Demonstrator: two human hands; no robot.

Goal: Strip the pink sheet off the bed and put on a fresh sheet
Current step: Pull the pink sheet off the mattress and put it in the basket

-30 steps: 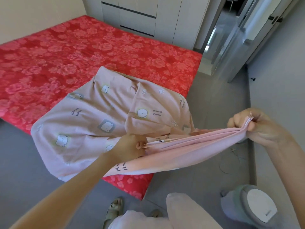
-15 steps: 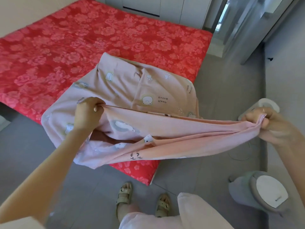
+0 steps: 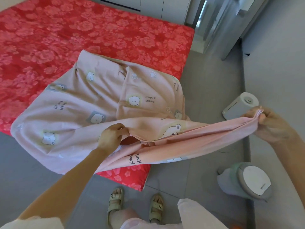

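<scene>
A pale pink sheet (image 3: 92, 103) printed with white bears lies partly folded over the near corner of a low bed with a red floral mattress (image 3: 66, 35). My left hand (image 3: 112, 136) pinches the sheet's upper edge near its middle, just above the mattress corner. My right hand (image 3: 270, 124) grips the bunched end of the same edge out over the floor to the right. The fabric stretches taut between both hands. A lower layer hangs beneath it.
On the grey floor to the right stand a white cylindrical appliance (image 3: 239, 104) and a grey round device (image 3: 247, 180) with a white top. My sandalled feet (image 3: 135, 205) are at the bed's corner. White cupboards (image 3: 148, 5) and a doorway (image 3: 214, 23) are behind the bed.
My left hand slid right along the sheet's edge towards the middle, and more of the sheet settled back onto the mattress. My right hand kept its grip on the end.
</scene>
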